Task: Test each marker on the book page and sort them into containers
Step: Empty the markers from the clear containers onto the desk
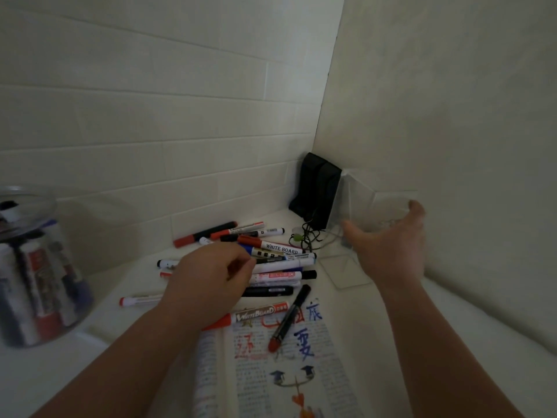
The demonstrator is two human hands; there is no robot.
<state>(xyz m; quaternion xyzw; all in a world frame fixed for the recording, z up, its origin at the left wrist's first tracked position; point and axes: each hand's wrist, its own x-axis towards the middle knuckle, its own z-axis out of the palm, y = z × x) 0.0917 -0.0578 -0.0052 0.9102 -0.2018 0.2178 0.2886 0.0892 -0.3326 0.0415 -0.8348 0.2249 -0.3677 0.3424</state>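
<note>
Head view: I am reaching my left hand (211, 273) into the pile of markers (271, 260) lying on the white surface (376, 312), fingers curled down over the middle of the heap; whether they are pinching any one marker I cannot tell, since the fingertips are covering the barrels. My right hand (391, 245) is spreading wide, thumb and fingers apart, around the near side of a clear container (376, 206) that is standing near the wall corner; the container is blurred and I cannot tell whether the palm is touching it. A flat clear lid (343, 270) is lying on the surface just below that hand. The open book (286, 372) is lying in front of me, its page carrying red and blue test strokes. A black marker with a red cap (289, 318) is resting tilted across the top of the page, and a marker labelled WHITEBOARD (250, 315) is lying beside it at the book's upper edge, partly under my left forearm. At the far left a clear jar (36, 282) is standing upright, holding several markers on end. A black device (316, 194) with a tangled cord is sitting in the corner against the tiled wall (150, 116), just beside the clear container.
</note>
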